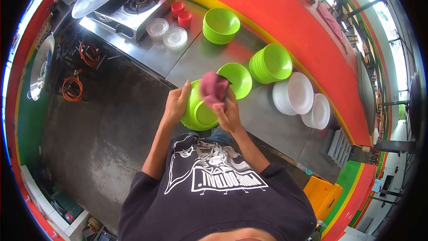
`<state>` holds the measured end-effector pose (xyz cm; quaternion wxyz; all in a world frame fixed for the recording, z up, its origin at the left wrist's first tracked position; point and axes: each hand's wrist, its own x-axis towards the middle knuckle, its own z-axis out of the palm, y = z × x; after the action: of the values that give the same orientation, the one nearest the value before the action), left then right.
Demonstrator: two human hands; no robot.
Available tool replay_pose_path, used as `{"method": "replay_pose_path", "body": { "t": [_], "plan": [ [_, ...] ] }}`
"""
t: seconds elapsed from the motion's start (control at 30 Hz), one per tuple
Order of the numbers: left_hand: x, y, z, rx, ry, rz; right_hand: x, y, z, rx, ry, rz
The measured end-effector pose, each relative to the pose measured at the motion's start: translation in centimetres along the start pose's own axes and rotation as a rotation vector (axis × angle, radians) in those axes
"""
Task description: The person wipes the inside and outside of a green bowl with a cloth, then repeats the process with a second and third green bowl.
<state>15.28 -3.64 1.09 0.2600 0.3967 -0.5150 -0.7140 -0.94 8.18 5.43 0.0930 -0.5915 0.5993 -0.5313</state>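
Bowl [196, 114] mid-wipe, held off the tabletop [267, 120], close to the chest. Left hand [176, 102]: fingers curled over its rim, firm grip. Right hand [229, 114]: fingers closed round a red cloth [214, 88], pressed into the bowl. Loose green bowl [238, 79] just beyond the fingers. Green stack [271, 64] and white stack [294, 93] further out to the right. Looks partway: this one isn't finished, and I can't tell which of the others are wiped.
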Motion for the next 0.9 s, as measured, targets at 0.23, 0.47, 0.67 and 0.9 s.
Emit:
{"method": "replay_pose_path", "body": {
  "t": [0.23,0.47,0.67,0.9],
  "plan": [
    [-0.3,2.0,-0.2,-0.058,-0.058,0.010,0.9,0.4,0.1,0.015,-0.225,-0.069],
    [-0.9,2.2,1.4,-0.388,0.281,0.013,-4.6,2.6,4.0,0.302,0.122,0.252],
    [-0.7,0.7,3.8,-0.456,0.516,0.015,-5.3,0.5,4.8,0.065,0.169,0.189],
    [-0.9,1.7,2.0,0.022,0.215,0.015,0.5,2.0,1.0,0.382,-0.048,0.339]
  ]
}}
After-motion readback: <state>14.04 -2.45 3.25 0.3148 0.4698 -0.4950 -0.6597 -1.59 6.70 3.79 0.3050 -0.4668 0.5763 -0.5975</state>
